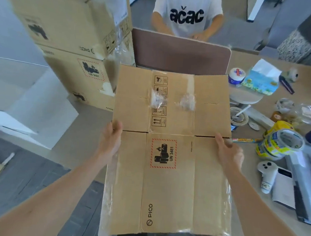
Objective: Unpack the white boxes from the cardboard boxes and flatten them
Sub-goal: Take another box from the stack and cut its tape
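- While I hold the flat cardboard box [167,174] out in front of me above the table [246,181], my left hand [111,142] grips its left edge and my right hand [228,153] grips its right edge, fingers curled round the card.
- It is folded flat, with bits of clear tape stuck on top.
- On my right, the tan table holds tape rolls [279,142] and a white controller [266,175].
- A brown divider [180,51] stands just behind the box, and a person in a white shirt [188,1] is past it.
- On my left, stacked boxes [65,27] sit one on top of the other, both closed; I cannot tell what is inside.
- Down low on my left is grey floor [35,173].
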